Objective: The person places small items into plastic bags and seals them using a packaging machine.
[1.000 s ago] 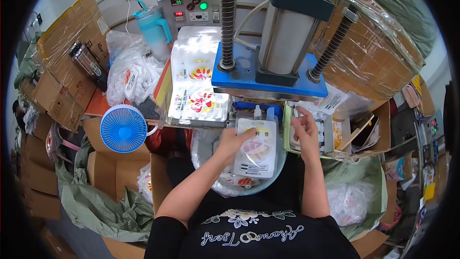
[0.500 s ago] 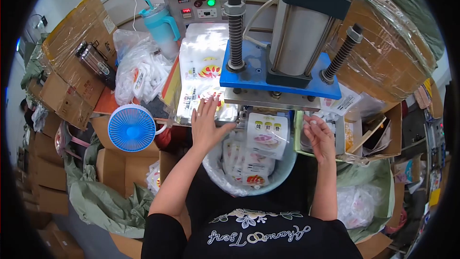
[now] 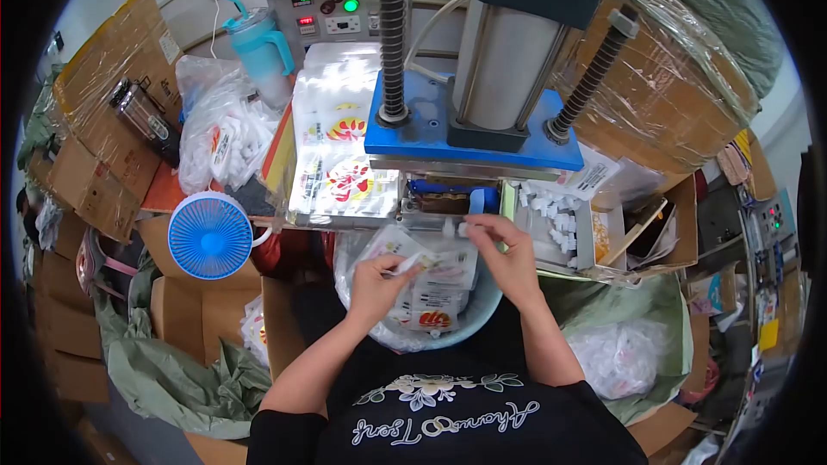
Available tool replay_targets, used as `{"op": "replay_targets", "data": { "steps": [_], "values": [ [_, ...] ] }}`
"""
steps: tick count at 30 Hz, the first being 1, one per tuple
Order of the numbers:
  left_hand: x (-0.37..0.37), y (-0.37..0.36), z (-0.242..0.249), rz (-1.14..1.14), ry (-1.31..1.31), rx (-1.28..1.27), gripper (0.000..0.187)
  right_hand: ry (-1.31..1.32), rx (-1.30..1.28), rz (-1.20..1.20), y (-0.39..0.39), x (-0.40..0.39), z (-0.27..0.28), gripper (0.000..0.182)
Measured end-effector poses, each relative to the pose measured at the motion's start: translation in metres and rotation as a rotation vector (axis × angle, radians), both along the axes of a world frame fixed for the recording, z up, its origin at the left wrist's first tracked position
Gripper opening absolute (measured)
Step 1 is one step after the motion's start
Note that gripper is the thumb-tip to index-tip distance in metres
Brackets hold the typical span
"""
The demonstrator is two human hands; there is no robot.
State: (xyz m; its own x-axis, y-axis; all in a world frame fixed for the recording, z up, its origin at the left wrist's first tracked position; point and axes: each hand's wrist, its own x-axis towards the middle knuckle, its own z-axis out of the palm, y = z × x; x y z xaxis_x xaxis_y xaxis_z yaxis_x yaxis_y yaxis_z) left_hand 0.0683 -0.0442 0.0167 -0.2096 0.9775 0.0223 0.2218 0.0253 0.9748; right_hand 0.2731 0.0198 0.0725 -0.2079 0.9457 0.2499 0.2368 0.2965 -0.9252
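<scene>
Over the tub, my left hand (image 3: pixel 379 288) is closed on a printed plastic pouch (image 3: pixel 398 246), gripping its lower edge. My right hand (image 3: pixel 506 257) pinches a small white plastic piece (image 3: pixel 463 229) beside the pouch's right end; its exact shape is too small to make out. Under both hands stands a round tub (image 3: pixel 488 308) lined with clear plastic, with printed pouches (image 3: pixel 431 303) inside. Above it is a press with a blue plate (image 3: pixel 431 133). Flat printed pouches (image 3: pixel 345 142) lie stacked to its left. Small white plastic pieces (image 3: pixel 551 217) lie loose in a tray on its right.
A blue fan (image 3: pixel 210 235) and a bag of white pieces (image 3: pixel 226 142) stand at the left, near a turquoise jug (image 3: pixel 258 52). Open cartons (image 3: pixel 207 301) flank me. A control box (image 3: pixel 332 13) with lit displays is behind the press.
My left hand has moved from the pouch stack down over the tub and now holds a pouch. My right hand has moved left from the tray with a white piece. The press plate appears raised.
</scene>
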Motion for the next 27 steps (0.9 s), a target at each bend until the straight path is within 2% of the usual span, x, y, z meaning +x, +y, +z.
{"op": "replay_targets", "data": {
  "steps": [1,3,5,7,8,9,10,11,12,13,15,16,19,21,22,24,27],
  "values": [
    [0.004,-0.002,-0.006,-0.04,-0.006,-0.019,0.012,0.004,-0.004,0.01,-0.002,-0.002,-0.002,0.019],
    [0.002,-0.008,-0.013,-0.065,-0.005,-0.043,0.013,-0.195,0.079,0.16,-0.003,-0.007,-0.007,0.019],
    [-0.002,-0.01,-0.016,-0.155,-0.02,-0.076,0.02,-0.231,0.081,0.199,-0.006,-0.006,-0.01,0.018],
    [-0.007,-0.009,-0.027,-0.208,0.004,-0.103,0.022,-0.439,0.016,0.311,-0.009,0.003,-0.009,0.017],
    [-0.008,-0.008,-0.031,-0.264,0.009,-0.145,0.023,-0.541,-0.04,0.347,-0.007,0.007,-0.009,0.024],
    [-0.007,-0.006,-0.03,-0.325,0.013,-0.187,0.025,-0.539,-0.042,0.339,-0.005,0.007,-0.013,0.024],
    [-0.005,-0.001,-0.03,-0.334,0.014,-0.187,0.025,-0.424,0.014,0.248,-0.003,0.008,-0.017,0.029],
    [0.0,0.009,-0.031,-0.278,-0.111,-0.203,0.024,-0.311,0.072,0.157,-0.001,0.009,-0.019,0.033],
    [0.004,0.018,-0.029,-0.219,-0.238,-0.219,0.023,-0.266,0.004,0.085,0.0,0.011,-0.006,0.039],
    [0.008,0.026,-0.024,-0.221,-0.239,-0.215,0.023,-0.269,0.007,0.083,0.002,0.014,0.0,0.039],
    [0.015,0.042,-0.01,-0.164,-0.556,-0.303,0.027,-0.166,-0.035,-0.092,0.009,0.029,0.007,0.035],
    [0.019,0.05,-0.004,-0.139,-0.613,-0.332,0.03,-0.172,-0.03,-0.089,0.013,0.04,0.005,0.035],
    [0.027,0.06,0.016,-0.102,-0.719,-0.345,0.027,-0.239,0.004,-0.196,0.025,0.081,-0.01,0.03],
    [0.029,0.068,0.01,-0.101,-0.761,-0.349,0.029,-0.388,0.016,-0.376,0.028,0.104,-0.015,0.027],
    [0.028,0.07,0.01,-0.098,-0.774,-0.331,0.029,-0.391,0.018,-0.371,0.028,0.111,-0.015,0.027],
    [0.028,0.071,0.009,-0.092,-0.786,-0.315,0.029,-0.684,0.105,-0.464,0.028,0.119,-0.016,0.031],
    [0.025,0.073,0.001,-0.108,-0.817,-0.336,0.027,-0.795,0.184,-0.452,0.032,0.116,-0.024,0.029]
  ]
}}
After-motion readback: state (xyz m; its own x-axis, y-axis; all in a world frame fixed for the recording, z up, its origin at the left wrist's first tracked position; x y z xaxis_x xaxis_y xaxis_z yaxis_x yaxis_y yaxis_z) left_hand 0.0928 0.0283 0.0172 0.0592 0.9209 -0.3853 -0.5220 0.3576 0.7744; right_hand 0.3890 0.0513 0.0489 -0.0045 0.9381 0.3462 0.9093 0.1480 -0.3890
